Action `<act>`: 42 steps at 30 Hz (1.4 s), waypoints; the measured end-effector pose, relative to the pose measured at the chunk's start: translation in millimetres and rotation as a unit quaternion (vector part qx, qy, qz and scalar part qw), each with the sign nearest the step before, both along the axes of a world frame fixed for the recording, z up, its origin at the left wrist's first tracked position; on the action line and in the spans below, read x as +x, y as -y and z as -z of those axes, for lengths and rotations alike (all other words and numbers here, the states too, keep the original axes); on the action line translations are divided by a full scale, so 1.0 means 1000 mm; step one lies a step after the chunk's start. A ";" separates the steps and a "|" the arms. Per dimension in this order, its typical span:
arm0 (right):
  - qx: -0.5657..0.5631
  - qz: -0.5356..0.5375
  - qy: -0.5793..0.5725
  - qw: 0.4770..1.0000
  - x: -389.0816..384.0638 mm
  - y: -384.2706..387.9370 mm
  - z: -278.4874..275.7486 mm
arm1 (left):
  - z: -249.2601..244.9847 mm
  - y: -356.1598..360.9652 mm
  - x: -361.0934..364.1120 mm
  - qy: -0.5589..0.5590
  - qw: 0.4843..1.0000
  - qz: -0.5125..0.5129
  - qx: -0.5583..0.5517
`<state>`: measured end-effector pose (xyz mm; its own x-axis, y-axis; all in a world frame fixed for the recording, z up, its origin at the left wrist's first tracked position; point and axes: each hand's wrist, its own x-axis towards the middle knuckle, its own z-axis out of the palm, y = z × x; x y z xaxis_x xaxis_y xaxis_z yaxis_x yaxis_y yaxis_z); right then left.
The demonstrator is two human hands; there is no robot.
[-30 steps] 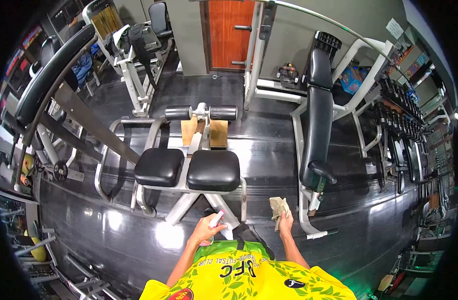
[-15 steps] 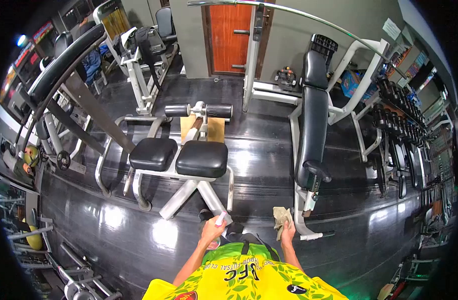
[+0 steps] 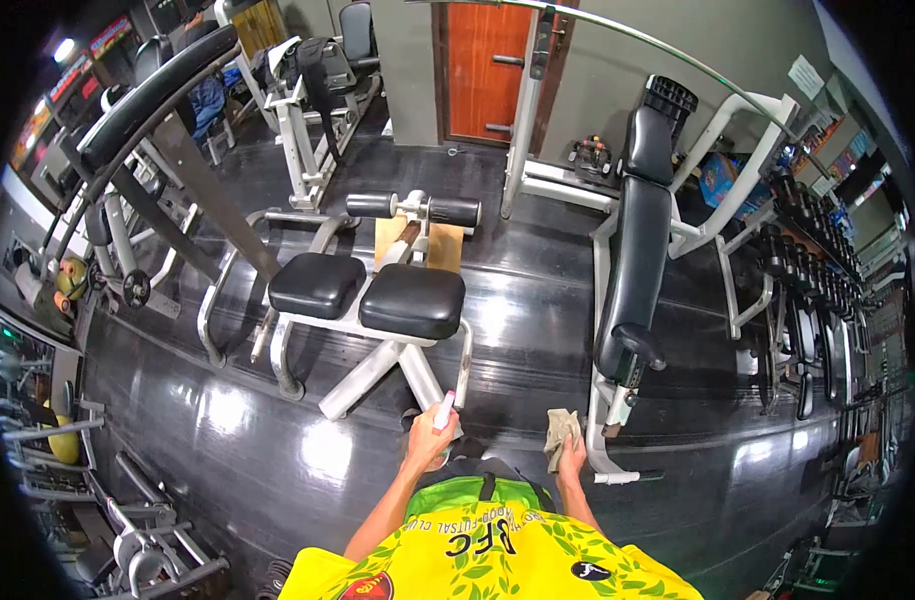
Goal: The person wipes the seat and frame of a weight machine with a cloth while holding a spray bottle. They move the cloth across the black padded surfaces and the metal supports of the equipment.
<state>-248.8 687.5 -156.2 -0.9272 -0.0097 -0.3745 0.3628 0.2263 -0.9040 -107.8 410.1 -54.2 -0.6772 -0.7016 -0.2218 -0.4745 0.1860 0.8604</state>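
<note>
- The padded seat point(image 3: 413, 300) stands on the glossy floor point(image 3: 538, 310) just ahead of us.
- Our right hand point(image 3: 574, 462) is clenched round a cloth point(image 3: 560, 428): soft, limp, best bunched in the fist.
- Our left hand point(image 3: 424, 450) grips a spray bottle point(image 3: 444, 410) by its body; we judge it light, stiff, perhaps slick.

White spray bottle point(image 3: 444, 410), pink tip, tilted, in left hand point(image 3: 426, 450); crumpled beige cloth point(image 3: 560, 430), bunched in right hand point(image 3: 573, 460).
</note>
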 end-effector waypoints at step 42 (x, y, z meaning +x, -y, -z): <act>0.091 -0.506 -0.008 0.858 0.006 0.171 -0.043 | -0.027 0.029 0.051 -0.048 0.988 -0.073 0.128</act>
